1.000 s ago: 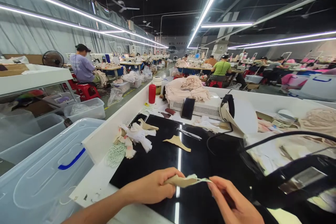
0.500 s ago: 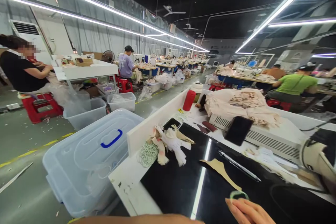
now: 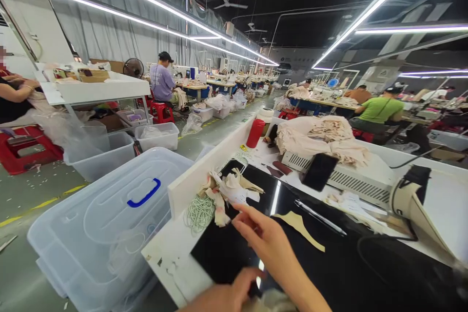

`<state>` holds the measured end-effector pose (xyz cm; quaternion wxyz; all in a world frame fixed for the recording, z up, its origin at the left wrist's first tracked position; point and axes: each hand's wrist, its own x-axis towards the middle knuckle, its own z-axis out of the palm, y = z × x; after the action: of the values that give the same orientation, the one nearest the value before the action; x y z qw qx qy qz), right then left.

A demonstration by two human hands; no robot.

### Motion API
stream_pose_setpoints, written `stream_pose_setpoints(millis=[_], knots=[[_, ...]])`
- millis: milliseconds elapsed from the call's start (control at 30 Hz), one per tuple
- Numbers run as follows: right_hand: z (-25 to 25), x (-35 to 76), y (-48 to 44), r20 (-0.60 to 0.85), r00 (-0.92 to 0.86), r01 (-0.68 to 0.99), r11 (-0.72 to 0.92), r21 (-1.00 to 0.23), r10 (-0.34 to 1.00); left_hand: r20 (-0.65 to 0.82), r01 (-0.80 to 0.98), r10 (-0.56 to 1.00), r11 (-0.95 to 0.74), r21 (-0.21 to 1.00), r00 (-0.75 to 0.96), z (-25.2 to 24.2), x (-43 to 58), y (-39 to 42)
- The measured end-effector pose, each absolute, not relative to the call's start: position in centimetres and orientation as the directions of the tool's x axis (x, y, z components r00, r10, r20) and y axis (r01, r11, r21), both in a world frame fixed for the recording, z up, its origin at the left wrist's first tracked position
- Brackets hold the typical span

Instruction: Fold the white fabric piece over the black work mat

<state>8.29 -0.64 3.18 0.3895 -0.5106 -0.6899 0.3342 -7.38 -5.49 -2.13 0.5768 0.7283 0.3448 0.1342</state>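
Observation:
My right hand (image 3: 268, 241) reaches over the black work surface (image 3: 215, 258), its thumb and forefinger apart with nothing visible between them. Just past its fingertips lie white and beige fabric scraps (image 3: 232, 187) and a tangle of pale green cord (image 3: 200, 213). Low in the picture, my left hand (image 3: 234, 292) is smeared by motion and its fingers cannot be made out. Some beige cloth (image 3: 274, 301) shows beside it at the bottom edge. A tan cut piece (image 3: 302, 229) and a silver pen (image 3: 320, 217) lie to the right of my right hand.
A lidded clear tub (image 3: 98, 224) with a blue handle stands left of the table's raised white edge (image 3: 208, 165). Farther back are a red cylinder (image 3: 255, 133), a black phone (image 3: 320, 172) and piled beige cloth (image 3: 321, 139). Co-workers sit at other tables.
My right hand has moved left toward the scraps; the pale green loop at its fingers no longer shows there. My left hand has come into view at the bottom. The view has turned slightly right.

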Motion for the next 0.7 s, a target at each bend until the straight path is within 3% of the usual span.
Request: stream_pose_setpoints(millis=[67,133,300,467,567,700], knots=[[3.7,10.6,-2.8,0.274,-0.144,0.479,0.309,-0.822,0.951,-0.21,0.48,0.733,-0.177,0.859,0.647,-1.3,-7.7,-5.1],[4.0,12.7,-5.2,0.37,-0.138,0.562,0.38,-0.734,0.919,-0.125,0.563,0.786,-0.312,0.766,0.605,-0.4,-7.5,-4.7],[2.0,15.0,-9.3,0.436,-0.198,0.664,0.448,-0.599,0.878,0.123,0.504,0.73,-0.573,0.646,0.673,0.2,-6.0,-4.2],[-0.5,15.1,-10.2,0.458,-0.142,0.71,0.413,-0.57,0.877,0.216,0.47,0.674,-0.675,0.568,0.707,-0.6,-4.7,-4.4],[-1.3,15.3,-10.5,0.444,-0.097,0.676,0.386,-0.627,0.891,0.224,0.428,0.643,-0.691,0.583,0.733,-0.4,-4.2,-4.5],[-1.9,15.9,-11.1,0.449,-0.024,0.6,0.372,-0.708,0.893,0.145,0.363,0.677,-0.549,0.753,0.722,0.6,-3.6,-4.7]])
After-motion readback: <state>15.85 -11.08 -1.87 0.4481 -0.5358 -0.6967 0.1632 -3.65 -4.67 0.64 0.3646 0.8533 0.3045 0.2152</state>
